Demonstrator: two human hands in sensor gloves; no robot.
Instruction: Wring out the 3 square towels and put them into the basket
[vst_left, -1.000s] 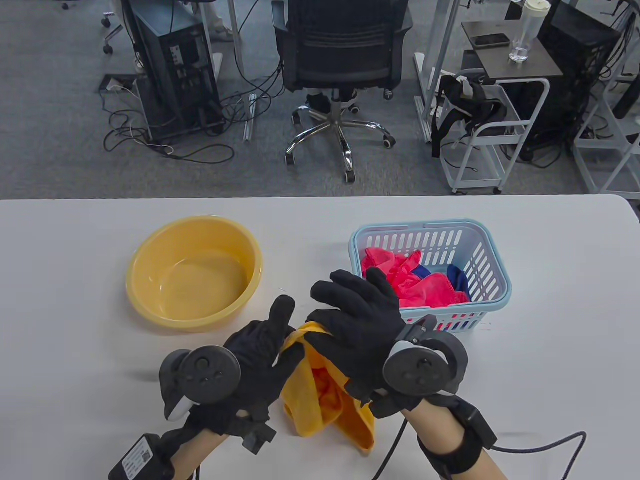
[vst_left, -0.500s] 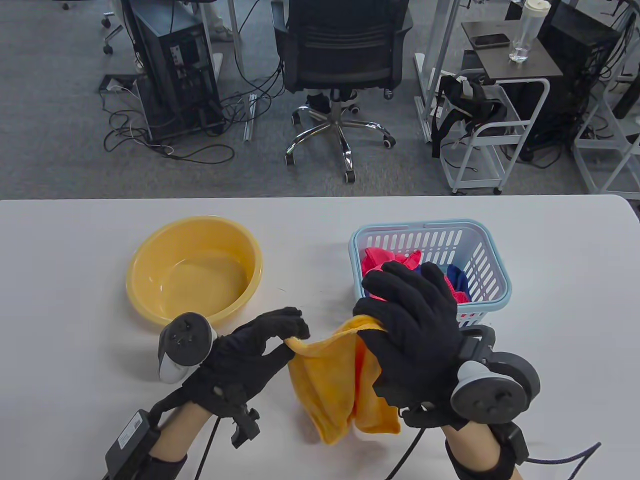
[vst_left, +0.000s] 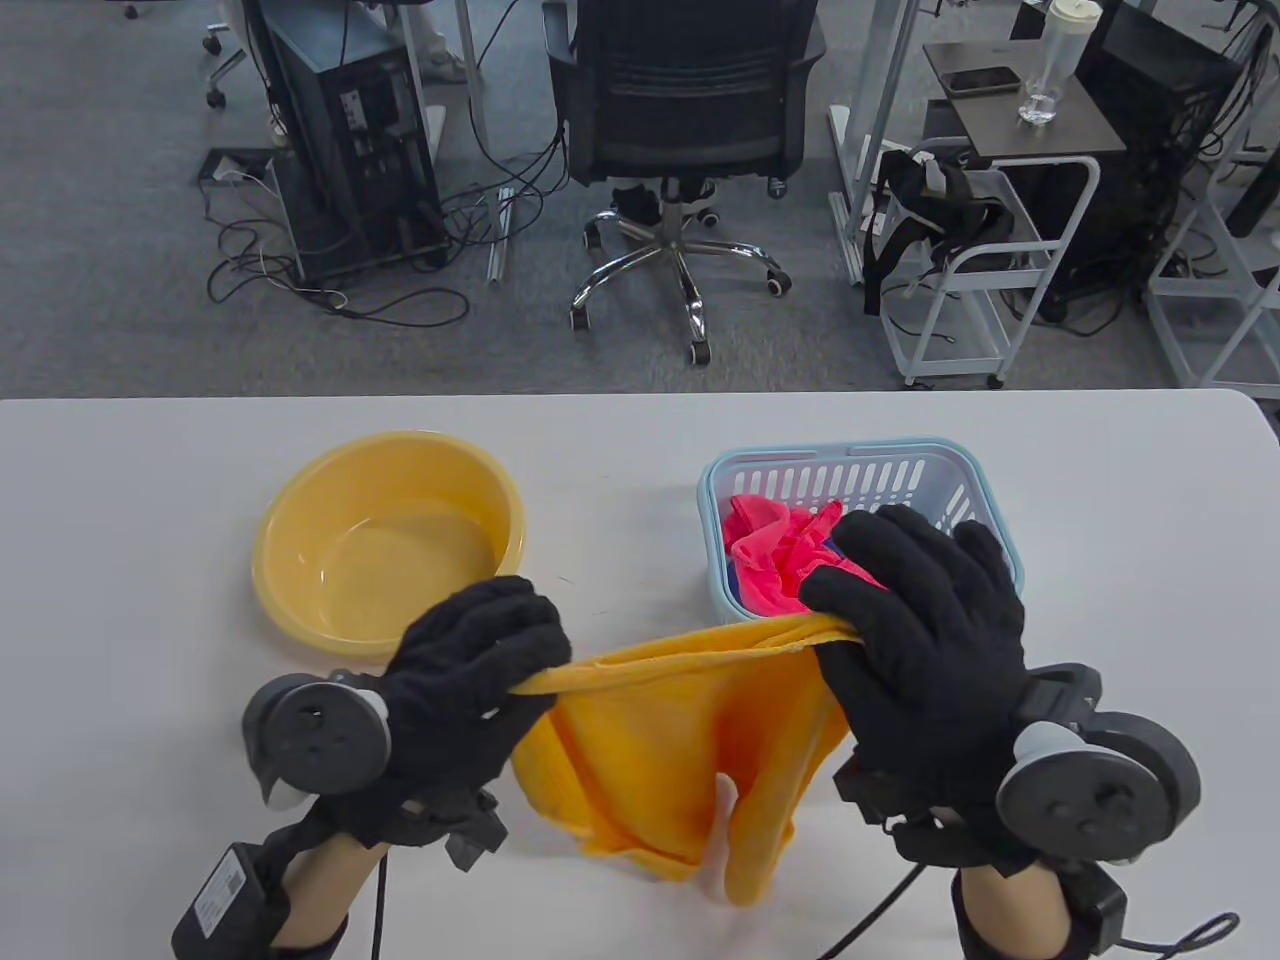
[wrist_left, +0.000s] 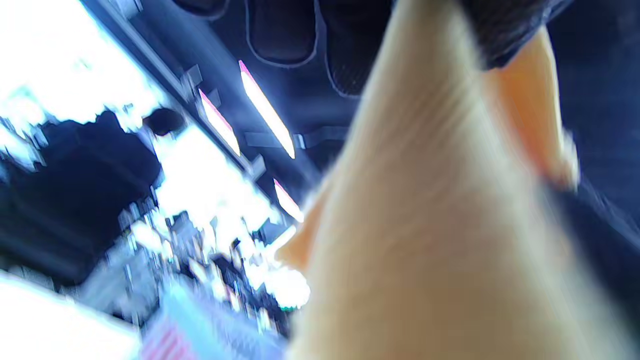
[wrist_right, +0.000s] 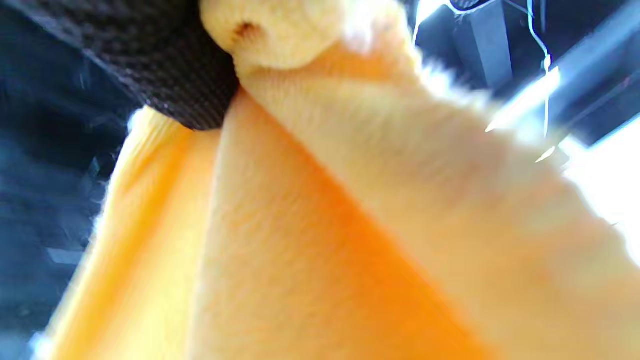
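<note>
An orange towel (vst_left: 690, 750) hangs spread between both hands above the table's near edge. My left hand (vst_left: 480, 650) grips its left top corner and my right hand (vst_left: 905, 620) pinches the right top corner, so the top edge is stretched taut. The light blue basket (vst_left: 985, 500) stands just behind my right hand and holds a pink towel (vst_left: 775, 550); a dark blue towel beside it is mostly hidden. Both wrist views are filled by the orange towel (wrist_right: 320, 240) close up, and in the blurred left wrist view the towel (wrist_left: 440, 240) looks pale.
A yellow basin (vst_left: 390, 545) with a little water stands left of centre, just behind my left hand. Beyond the table's far edge are an office chair (vst_left: 685, 120), a computer tower and a white cart.
The hands have pulled apart, the left going left and the right going right toward the basket. The bunched orange towel has opened into a spread sheet with a taut top edge.
</note>
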